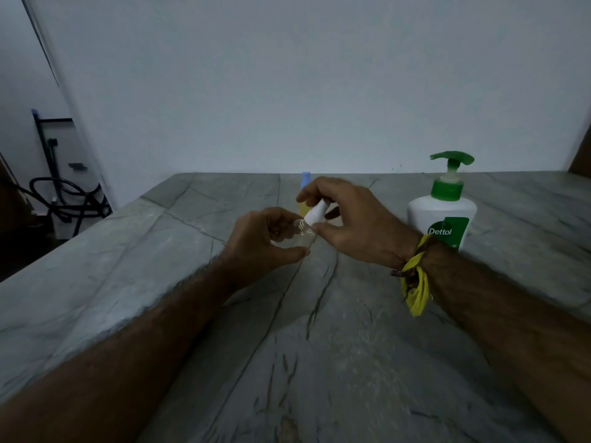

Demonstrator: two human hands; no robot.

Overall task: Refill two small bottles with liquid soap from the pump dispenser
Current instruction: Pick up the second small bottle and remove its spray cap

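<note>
Left hand (265, 239) gripping clear bottle (303, 238) above the worktop (319, 346), right hand (348, 219) pinching white cap (315, 214) tilted at its neck (touching or apart, unclear). Second bottle (305, 187) behind; dispenser (443, 207) right, upright.

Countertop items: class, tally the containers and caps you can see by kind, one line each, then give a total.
Small bottles: 2, the clear bottle gripped in the left hand, and the yellow-filled bottle behind the hands
Pump dispensers: 1, the white Dettol dispenser
Loose caps: 1, the white cap pinched by the right hand
Total: 4
</note>
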